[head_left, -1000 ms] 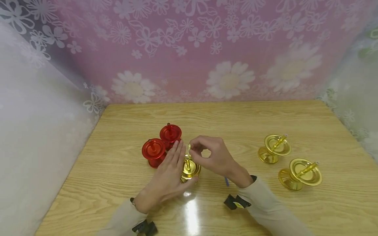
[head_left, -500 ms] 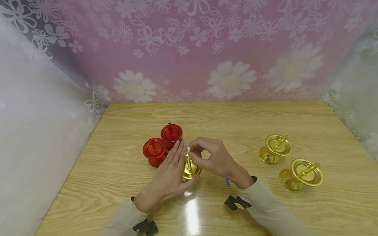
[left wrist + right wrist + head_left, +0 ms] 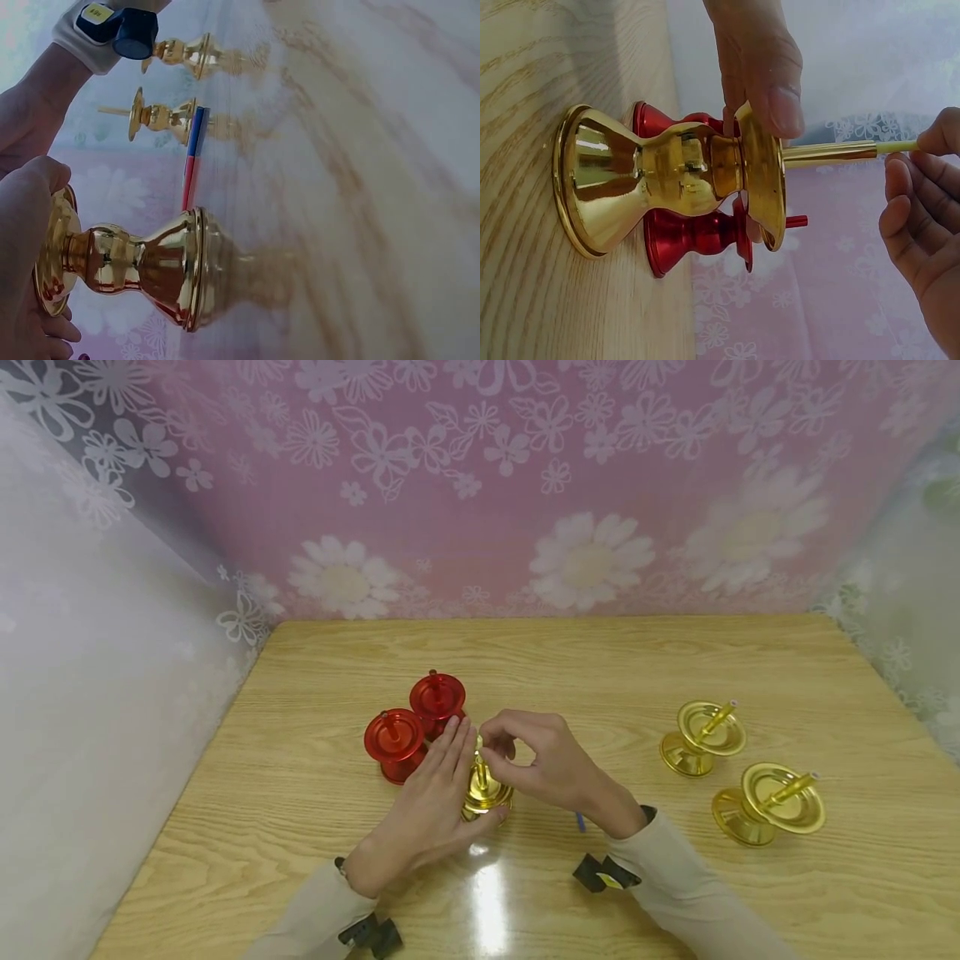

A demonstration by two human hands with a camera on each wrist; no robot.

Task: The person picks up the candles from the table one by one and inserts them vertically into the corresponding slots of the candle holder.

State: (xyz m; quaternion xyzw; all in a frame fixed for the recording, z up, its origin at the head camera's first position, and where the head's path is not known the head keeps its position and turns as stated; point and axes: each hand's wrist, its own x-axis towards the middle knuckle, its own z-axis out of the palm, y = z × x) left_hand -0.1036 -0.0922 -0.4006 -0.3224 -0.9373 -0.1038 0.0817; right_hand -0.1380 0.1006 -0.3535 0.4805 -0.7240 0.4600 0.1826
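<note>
A gold candle holder [image 3: 679,169] with a dish and a thin upright tube stands on the table between the hands. My left hand [image 3: 423,810] grips its dish, thumb on the near side and long fingers stretched along the far side. A thin pale yellow-green stick [image 3: 896,146] shows at the mouth of the tube, in line with it. My right hand [image 3: 543,760] pinches the upper end of this stick between thumb and index finger; its other fingers curl loosely below. The stick's lower end is hidden in the tube.
Two red candle holders [image 3: 394,737] stand just left of the left hand. On the right are two more gold candle holders [image 3: 688,752]. A blue and red stick [image 3: 193,154] lies on the wooden table [image 3: 600,668], partly under the right wrist in the head view.
The yellow-green stick first stood beside the tube's mouth. It has come in line with the tube and less of it shows. Both hands stay nearly in place.
</note>
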